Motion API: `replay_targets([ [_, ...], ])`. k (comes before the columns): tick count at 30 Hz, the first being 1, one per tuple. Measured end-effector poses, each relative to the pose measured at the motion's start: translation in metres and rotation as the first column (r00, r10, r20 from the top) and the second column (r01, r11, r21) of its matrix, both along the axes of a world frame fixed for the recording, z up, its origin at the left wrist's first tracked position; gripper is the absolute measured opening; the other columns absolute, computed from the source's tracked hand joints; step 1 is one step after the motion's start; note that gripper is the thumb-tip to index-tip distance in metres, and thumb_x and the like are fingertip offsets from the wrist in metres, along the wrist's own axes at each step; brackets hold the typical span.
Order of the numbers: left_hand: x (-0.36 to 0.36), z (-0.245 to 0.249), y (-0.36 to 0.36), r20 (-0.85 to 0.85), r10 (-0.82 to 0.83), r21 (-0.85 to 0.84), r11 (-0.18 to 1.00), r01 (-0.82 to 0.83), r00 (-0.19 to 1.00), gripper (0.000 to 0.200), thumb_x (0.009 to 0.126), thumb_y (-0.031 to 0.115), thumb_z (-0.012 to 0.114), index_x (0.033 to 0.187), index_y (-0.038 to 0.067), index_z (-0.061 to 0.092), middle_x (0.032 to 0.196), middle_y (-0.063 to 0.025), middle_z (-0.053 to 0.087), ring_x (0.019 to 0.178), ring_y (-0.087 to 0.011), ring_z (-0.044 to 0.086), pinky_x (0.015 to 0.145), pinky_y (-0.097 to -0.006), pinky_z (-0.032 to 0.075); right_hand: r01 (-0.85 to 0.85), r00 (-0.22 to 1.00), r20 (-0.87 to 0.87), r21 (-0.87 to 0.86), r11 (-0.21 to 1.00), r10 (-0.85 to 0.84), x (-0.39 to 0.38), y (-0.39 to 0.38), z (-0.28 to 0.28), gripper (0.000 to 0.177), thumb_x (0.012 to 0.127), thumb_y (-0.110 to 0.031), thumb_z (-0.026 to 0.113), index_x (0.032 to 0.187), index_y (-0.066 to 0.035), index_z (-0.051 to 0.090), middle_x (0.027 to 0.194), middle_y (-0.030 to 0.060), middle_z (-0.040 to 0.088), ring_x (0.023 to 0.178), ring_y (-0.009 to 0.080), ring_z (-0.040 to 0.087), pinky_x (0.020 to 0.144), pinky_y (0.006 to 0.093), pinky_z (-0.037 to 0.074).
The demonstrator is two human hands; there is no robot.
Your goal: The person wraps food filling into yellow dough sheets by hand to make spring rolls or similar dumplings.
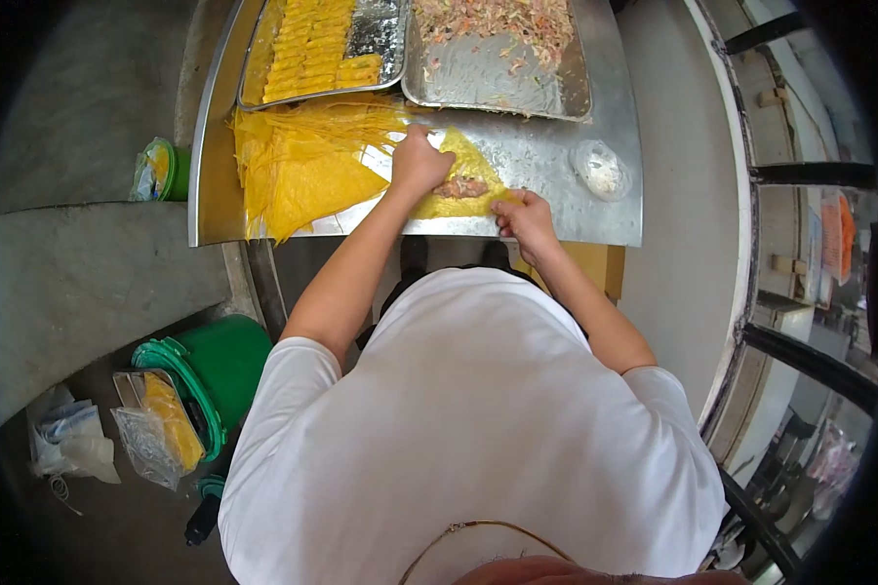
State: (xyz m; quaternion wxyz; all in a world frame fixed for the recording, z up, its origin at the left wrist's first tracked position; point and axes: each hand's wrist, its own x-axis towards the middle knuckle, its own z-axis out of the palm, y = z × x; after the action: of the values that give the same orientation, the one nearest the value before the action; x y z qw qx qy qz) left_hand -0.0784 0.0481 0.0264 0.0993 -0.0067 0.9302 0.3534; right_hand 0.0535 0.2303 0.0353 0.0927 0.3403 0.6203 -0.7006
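Note:
On the metal table a yellow wrapper sheet [470, 152] lies with its point away from me, a strip of minced filling [461, 187] across its lower part. My left hand [421, 163] is curled closed over the sheet's left side, thumb toward the filling; its fingertips are partly hidden. At the lower right corner, near the table's front edge, my right hand [529, 222] pinches the sheet between thumb and fingers. A fanned stack of yellow wrapper sheets [302, 171] lies left of my left hand.
Behind the sheets stand a tray [379, 86] with rows of yellow rolls [307, 49] and a tray [493, 83] of loose filling [498, 24]. At right is a clear bowl [600, 171] with white contents. A green bucket [215, 375] stands on the floor at left.

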Motion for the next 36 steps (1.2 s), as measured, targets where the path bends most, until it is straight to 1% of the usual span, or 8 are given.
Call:
replay_targets([
  [7,-0.025,-0.005,0.006,0.14,-0.184,-0.142,0.969,0.204,0.973,0.036,0.075,0.029,0.085,0.099,0.004,0.077,0.102,-0.019,0.078,0.096,-0.0338,0.075,0.089,-0.042,0.058,-0.008,1.0,0.017,-0.034,0.999,0.008,0.008,0.004,-0.011,0.012,0.088,-0.001,0.074,0.098,0.002,0.068,0.072,0.0029,0.063,0.053,0.0095,0.053,0.047,0.0272,0.042],
  [12,-0.011,-0.012,0.008,-0.091,-0.133,0.14,0.979,0.145,0.987,0.012,0.08,0.019,0.073,0.081,0.007,0.076,0.097,-0.0211,0.075,0.091,-0.0393,0.073,0.083,-0.0463,0.058,-0.092,0.991,-0.079,0.22,0.971,0.112,0.013,0.002,-0.024,0.007,0.088,-0.001,0.072,0.091,-0.002,0.066,0.075,0.0039,0.066,0.06,0.0096,0.058,0.053,0.0278,0.046],
  [21,-0.02,-0.013,0.009,0.041,-0.142,0.34,0.933,0.12,0.989,0.066,0.081,0.012,0.086,0.135,-0.006,0.053,0.099,-0.0113,0.074,0.086,-0.0185,0.071,0.081,-0.0331,0.057,-0.073,0.99,-0.104,0.213,0.974,0.097,0.015,-0.006,-0.016,0.006,0.087,0.0,0.071,0.092,0.0,0.068,0.075,0.0023,0.066,0.062,0.0085,0.057,0.054,0.0265,0.045],
  [25,-0.013,-0.015,-0.007,0.051,-0.073,0.462,0.886,0.042,0.996,0.064,0.081,0.015,0.085,0.135,-0.004,0.057,0.101,-0.0145,0.077,0.093,-0.0227,0.075,0.084,-0.0364,0.058,-0.039,0.98,-0.181,0.211,0.977,0.078,0.016,-0.007,-0.029,0.01,0.086,-0.004,0.072,0.094,0.002,0.071,0.071,0.0013,0.065,0.058,0.0077,0.055,0.052,0.0282,0.044],
  [29,0.036,0.011,-0.039,0.063,-0.158,-0.051,0.986,0.161,0.985,0.065,0.084,0.03,0.083,0.133,-0.004,0.06,0.097,-0.0189,0.077,0.091,-0.033,0.075,0.084,-0.0396,0.059,-0.027,0.987,-0.153,0.169,0.985,0.054,0.01,-0.003,-0.032,0.014,0.087,-0.007,0.074,0.096,0.003,0.072,0.073,0.001,0.066,0.061,0.0074,0.055,0.055,0.0276,0.045],
  [32,0.063,0.002,-0.051,0.084,-0.189,-0.153,0.968,0.2,0.978,0.054,0.083,0.034,0.083,0.12,-0.003,0.069,0.098,-0.0209,0.076,0.093,-0.0367,0.074,0.083,-0.0413,0.058,-0.023,0.989,-0.137,0.171,0.985,0.047,0.007,-0.001,-0.034,0.015,0.087,-0.009,0.074,0.097,0.003,0.073,0.073,0.001,0.066,0.062,0.0076,0.055,0.057,0.0274,0.045],
  [35,0.068,0.015,-0.045,0.259,-0.09,0.028,0.996,0.085,0.962,0.042,0.082,0.033,0.083,0.104,-0.002,0.075,0.097,-0.0211,0.076,0.09,-0.0379,0.074,0.081,-0.0424,0.058,-0.035,0.98,-0.182,0.248,0.968,0.082,0.007,-0.004,-0.032,0.017,0.088,-0.009,0.074,0.1,0.003,0.073,0.074,0.001,0.066,0.064,0.0072,0.055,0.058,0.027,0.045],
  [36,0.074,0.002,-0.043,0.144,-0.008,0.165,0.986,-0.016,0.99,0.033,0.083,0.027,0.082,0.097,-0.002,0.075,0.098,-0.0208,0.075,0.088,-0.0374,0.072,0.081,-0.0418,0.057,-0.033,0.971,-0.218,0.288,0.957,0.099,0.007,-0.006,-0.029,0.018,0.088,-0.009,0.074,0.101,0.003,0.074,0.075,0.001,0.066,0.065,0.0069,0.055,0.058,0.0268,0.046],
])
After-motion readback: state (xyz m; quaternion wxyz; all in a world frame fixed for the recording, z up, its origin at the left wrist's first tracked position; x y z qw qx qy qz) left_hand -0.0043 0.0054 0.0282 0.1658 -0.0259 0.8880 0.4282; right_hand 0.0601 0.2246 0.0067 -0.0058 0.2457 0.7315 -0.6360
